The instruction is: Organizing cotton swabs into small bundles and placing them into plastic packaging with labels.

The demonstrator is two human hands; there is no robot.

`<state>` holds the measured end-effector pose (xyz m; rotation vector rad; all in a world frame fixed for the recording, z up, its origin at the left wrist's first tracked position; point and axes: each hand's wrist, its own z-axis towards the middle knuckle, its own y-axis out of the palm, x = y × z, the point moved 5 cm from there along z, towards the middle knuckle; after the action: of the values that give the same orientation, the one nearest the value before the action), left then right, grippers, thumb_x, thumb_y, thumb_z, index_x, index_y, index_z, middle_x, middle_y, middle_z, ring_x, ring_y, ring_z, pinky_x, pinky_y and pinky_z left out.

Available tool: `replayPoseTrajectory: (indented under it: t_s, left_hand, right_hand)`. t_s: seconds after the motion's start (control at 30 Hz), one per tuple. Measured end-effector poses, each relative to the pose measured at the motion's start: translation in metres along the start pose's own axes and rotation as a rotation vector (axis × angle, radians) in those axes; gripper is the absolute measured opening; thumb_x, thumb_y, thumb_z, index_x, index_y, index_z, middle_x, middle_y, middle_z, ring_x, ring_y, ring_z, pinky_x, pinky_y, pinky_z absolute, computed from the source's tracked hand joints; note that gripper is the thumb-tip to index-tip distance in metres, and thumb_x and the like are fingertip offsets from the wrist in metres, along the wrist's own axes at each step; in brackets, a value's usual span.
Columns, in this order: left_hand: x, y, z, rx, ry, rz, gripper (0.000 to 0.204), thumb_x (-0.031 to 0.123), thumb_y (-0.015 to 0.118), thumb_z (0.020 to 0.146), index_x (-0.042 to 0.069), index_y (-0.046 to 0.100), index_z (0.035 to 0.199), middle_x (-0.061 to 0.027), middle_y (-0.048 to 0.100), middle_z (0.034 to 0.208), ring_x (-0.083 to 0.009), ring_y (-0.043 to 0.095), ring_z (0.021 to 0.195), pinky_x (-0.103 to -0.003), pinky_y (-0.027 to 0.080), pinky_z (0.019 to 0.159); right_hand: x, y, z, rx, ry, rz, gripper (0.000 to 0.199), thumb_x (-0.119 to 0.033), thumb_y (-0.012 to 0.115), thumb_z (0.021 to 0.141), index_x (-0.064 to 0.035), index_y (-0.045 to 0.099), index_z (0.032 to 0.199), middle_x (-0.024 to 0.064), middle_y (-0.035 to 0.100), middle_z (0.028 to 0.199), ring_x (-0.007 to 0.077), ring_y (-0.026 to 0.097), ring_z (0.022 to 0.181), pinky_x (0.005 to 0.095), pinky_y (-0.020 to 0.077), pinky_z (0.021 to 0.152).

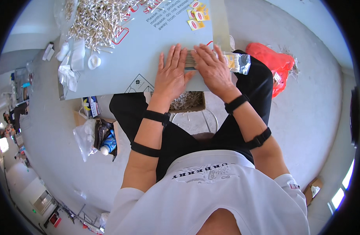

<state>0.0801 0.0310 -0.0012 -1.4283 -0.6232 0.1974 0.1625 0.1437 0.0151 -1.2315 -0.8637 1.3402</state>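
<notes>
Both palms face down at the near side of the grey tabletop board [109, 74]. My left hand [173, 74] lies flat with its fingers stretched, against the left end of a row of cotton swabs [191, 59]. Over that row rests my right hand [213, 69], fingers extended and pressing on it. From under the right hand, a clear plastic bag [242, 64] with cotton swabs and a yellow label sticks out to the right, past the board's edge. The right palm hides the middle of the bag, so I cannot tell how far the swabs are inside it.
A big loose heap of cotton swabs [97, 27] covers the far left. Yellow-and-white cards [196, 16] lie at the far right. A small round white container [94, 62] stands near the left edge. Below are a carton of swabs [191, 102] and a red bag [268, 62].
</notes>
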Motion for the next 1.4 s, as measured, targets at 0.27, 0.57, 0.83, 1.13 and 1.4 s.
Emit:
replayPoseTrajectory:
  t_s: [0.27, 0.57, 0.83, 1.13, 1.4]
  left_hand:
    - [0.012, 0.004, 0.003, 0.015, -0.033, 0.009, 0.074, 0.045, 0.050, 0.094, 0.007, 0.022, 0.150, -0.0123, 0.019, 0.157, -0.0256, 0.015, 0.147, -0.050, 0.011, 0.118]
    - [0.048, 0.015, 0.014, 0.034, 0.024, -0.050, 0.074, 0.043, 0.054, 0.092, 0.008, 0.024, 0.150, -0.0119, 0.021, 0.157, -0.0261, 0.016, 0.146, -0.048, 0.011, 0.118]
    - [0.066, 0.019, 0.020, 0.040, 0.046, -0.095, 0.072, 0.038, 0.055, 0.092, 0.006, 0.025, 0.149, -0.0128, 0.022, 0.157, -0.0258, 0.018, 0.146, -0.048, 0.012, 0.118]
    - [0.042, 0.009, 0.024, 0.381, -0.039, -0.692, 0.061, 0.033, 0.045, 0.100, 0.000, 0.025, 0.148, -0.0217, 0.025, 0.153, -0.0343, 0.025, 0.142, -0.042, 0.021, 0.115]
    - [0.053, 0.020, 0.043, 0.518, -0.178, -1.093, 0.055, 0.034, 0.036, 0.104, -0.005, 0.035, 0.141, -0.0201, 0.037, 0.147, -0.0275, 0.035, 0.137, -0.037, 0.025, 0.113]
  right_hand:
    - [0.065, 0.003, -0.046, 0.034, 0.388, 0.021, 0.051, -0.037, 0.043, 0.099, -0.0189, 0.035, 0.146, 0.0082, 0.030, 0.153, 0.0284, 0.022, 0.144, 0.0547, 0.0098, 0.115]
    - [0.068, 0.010, -0.046, 0.067, 0.404, 0.135, 0.051, -0.037, 0.043, 0.099, -0.0195, 0.035, 0.147, 0.0091, 0.029, 0.153, 0.0292, 0.022, 0.144, 0.0541, 0.0107, 0.115]
    - [0.069, 0.012, -0.046, 0.083, 0.417, 0.181, 0.051, -0.034, 0.044, 0.099, -0.0187, 0.035, 0.147, 0.0098, 0.029, 0.153, 0.0300, 0.022, 0.144, 0.0547, 0.0107, 0.114]
    - [0.103, -0.004, -0.065, 0.582, 0.767, 0.697, 0.041, -0.025, 0.051, 0.098, -0.0039, 0.053, 0.133, 0.0145, 0.052, 0.136, 0.0241, 0.044, 0.131, 0.0336, 0.0339, 0.107]
    - [0.107, 0.060, -0.059, 0.664, 1.022, 1.817, 0.025, -0.023, 0.058, 0.097, 0.0015, 0.064, 0.099, 0.0052, 0.065, 0.090, 0.0138, 0.062, 0.080, 0.0288, 0.0521, 0.076]
